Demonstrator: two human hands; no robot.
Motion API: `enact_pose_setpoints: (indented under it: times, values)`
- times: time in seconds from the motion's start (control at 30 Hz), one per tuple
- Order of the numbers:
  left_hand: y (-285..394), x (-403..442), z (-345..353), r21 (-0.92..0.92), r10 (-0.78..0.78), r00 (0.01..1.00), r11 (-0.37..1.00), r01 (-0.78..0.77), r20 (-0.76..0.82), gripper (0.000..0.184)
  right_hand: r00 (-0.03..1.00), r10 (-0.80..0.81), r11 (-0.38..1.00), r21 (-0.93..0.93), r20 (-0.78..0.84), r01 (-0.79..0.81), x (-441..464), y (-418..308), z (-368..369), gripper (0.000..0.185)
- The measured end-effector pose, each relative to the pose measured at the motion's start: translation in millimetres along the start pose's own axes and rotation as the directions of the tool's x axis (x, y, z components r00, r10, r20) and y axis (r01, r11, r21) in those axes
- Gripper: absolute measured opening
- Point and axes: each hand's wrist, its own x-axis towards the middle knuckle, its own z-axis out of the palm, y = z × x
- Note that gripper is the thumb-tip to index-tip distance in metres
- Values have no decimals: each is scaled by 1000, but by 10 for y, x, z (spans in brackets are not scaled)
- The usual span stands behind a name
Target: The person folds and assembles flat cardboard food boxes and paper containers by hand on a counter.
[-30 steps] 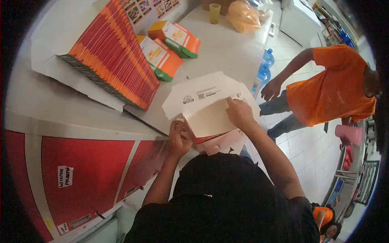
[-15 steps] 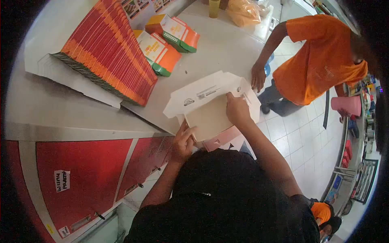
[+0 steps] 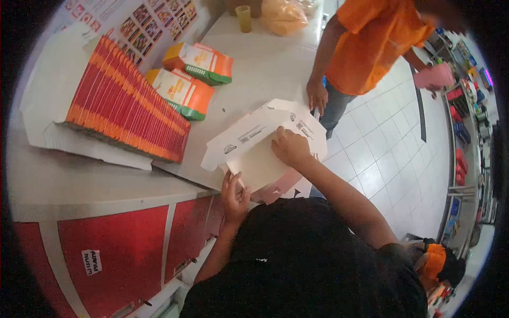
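Note:
A partly folded cardboard food box [image 3: 254,165] lies over the counter's front edge, close to my body. Its inside is white with small dark printing on the raised flaps, and a pink outer panel shows at the near side. My left hand [image 3: 234,197] grips the box's left near corner, fingers bent around the edge. Curled fingers of my right hand [image 3: 291,149] press against the inner fold near the far right corner; its fingertips are partly hidden.
A long row of red and orange folded cartons [image 3: 127,103] stands left on the counter [image 3: 249,63]. Two formed boxes [image 3: 199,61] sit behind it. At the back are a yellow cup [image 3: 243,19] and an orange bag [image 3: 283,17]. A person in orange [image 3: 366,45] stands at right, one hand at the counter.
The view has shifted, moving the counter items left in the picture. Both hands stay on the box, and its right-hand flaps look more spread out.

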Motion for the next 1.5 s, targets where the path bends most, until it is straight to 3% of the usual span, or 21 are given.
enact_pose_setpoints:
  times: [0.03, 0.13, 0.17, 0.27, 0.3, 0.37, 0.43, 0.5, 0.67, 0.73, 0.87, 0.93, 1.03, 1.1, 1.13, 1.2, 1.3, 1.37, 1.43, 1.47, 1.5]
  values:
    - [-102, -5, 19, 59, 69, 997, 996, -68, -16, 48, 1000, -9, 1000, 18, -11, 9, 7, 22, -3, 39]
    - [-190, 18, 1, -114, 53, 999, 992, -53, -11, 57, 997, 72, 934, 348, 28, -77, 5, 146, -131, 47]
    - [-175, -10, 13, -195, -34, 999, 980, 30, -16, 64, 994, 110, 880, 464, 0, -97, -29, 214, -177, 47]
    - [-100, 136, -10, 89, 160, 985, 984, -154, -67, 63, 974, 227, 683, 717, -25, -141, -268, 513, -381, 45]
    - [-23, 217, -8, 47, 64, 992, 997, -59, -111, 63, 963, 269, 628, 761, -13, -165, -358, 601, -446, 41]
    - [165, 448, 53, -55, -138, 974, 990, 130, -178, 63, 940, 340, 575, 794, -12, -198, -521, 805, -512, 37]
    - [-44, 973, 120, 125, 113, 949, 989, -79, -295, 58, 925, 380, 553, 805, -17, -213, -721, 975, -525, 34]
    - [13, 1543, 91, 260, 109, 952, 965, -32, -287, 55, 925, 379, 574, 794, -40, -201, -891, 1094, -530, 31]
    - [-564, 2458, 291, 195, -4, 967, 979, 55, -253, 56, 881, 473, 585, 743, 12, -324, -1338, 1266, -465, 29]
    - [-731, 2568, 414, 314, 139, 949, 948, -46, -282, 57, 851, 525, 555, 745, 31, -369, -1550, 1363, -357, 30]
    - [-919, 2632, 554, 376, 217, 952, 918, -124, -215, 62, 791, 606, 480, 754, 85, -449, -1898, 1465, -218, 32]
    - [-776, 2586, 593, 371, 298, 927, 907, -200, -228, 64, 772, 630, 453, 766, 87, -457, -2054, 1475, -204, 32]
    - [-188, 2183, 633, 599, 532, 810, 741, -305, -246, 67, 734, 677, 451, 762, 48, -465, -2230, 1573, -78, 30]
    - [-74, 1579, 668, 388, 371, 924, 841, -377, 94, 65, 726, 686, 439, 770, 45, -463, -2287, 1545, -128, 27]
    - [46, 1251, 725, 284, 158, 920, 920, -269, 360, 63, 723, 690, 436, 772, 43, -462, -2303, 1529, -153, 25]
    - [542, 814, 801, 154, -19, 680, 978, -139, 733, 59, 742, 668, 461, 750, 58, -474, -2263, 1488, -152, 24]
    - [637, 610, 868, 292, 1, 666, 899, -328, 746, 59, 803, 596, 553, 717, 16, -424, -2164, 1369, -110, 23]
    - [121, 676, 926, 153, 196, 625, 875, -460, 756, 59, 844, 536, 618, 680, 2, -395, -2110, 1262, -188, 24]
    - [162, 882, 824, 216, -92, 535, 961, -174, 840, 60, 876, 483, 660, 660, -6, -359, -2056, 1221, -351, 26]
    - [-41, 970, 827, 151, -70, 454, 978, -145, 888, 56, 888, 459, 660, 673, -10, -333, -2070, 1173, -381, 27]
    - [-145, 996, 798, 64, -56, 433, 998, -3, 900, 49, 901, 434, 651, 691, -1, -313, -2091, 1106, -372, 29]
